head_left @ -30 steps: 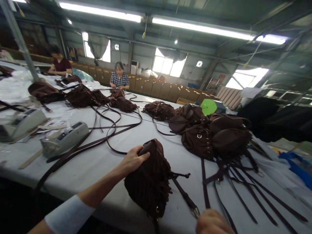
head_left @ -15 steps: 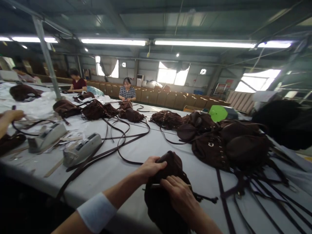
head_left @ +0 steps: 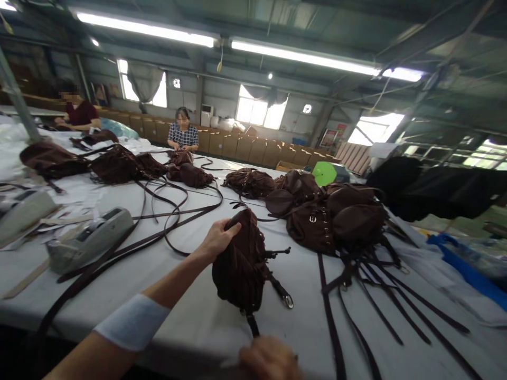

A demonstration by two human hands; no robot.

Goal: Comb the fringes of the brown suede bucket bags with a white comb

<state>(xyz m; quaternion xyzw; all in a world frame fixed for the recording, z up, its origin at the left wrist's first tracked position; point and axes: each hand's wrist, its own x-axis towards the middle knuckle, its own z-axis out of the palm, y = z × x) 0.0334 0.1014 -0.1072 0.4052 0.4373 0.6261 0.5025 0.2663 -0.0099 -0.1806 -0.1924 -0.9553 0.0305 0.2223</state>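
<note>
A dark brown bag with gathered sides hangs upright just over the table's front part. My left hand is closed on its top edge, thumb on the near side. From the bag's right side stick out a thin cord and a short strap with a metal ring. A brown strap runs down from the bag's bottom toward my right hand. That hand is at the lower frame edge, smeared by motion. Its fingers are too blurred to show whether they grip the strap.
Two grey tape dispensers stand on the left of the white table. Brown bags with long straps are piled at right, and more lie at back left. Across the table a person in a checked shirt handles a bag.
My view has swung right. The left hand has raised the bag upright. My right hand has left the bag's upper part and moved down to the frame's bottom edge.
</note>
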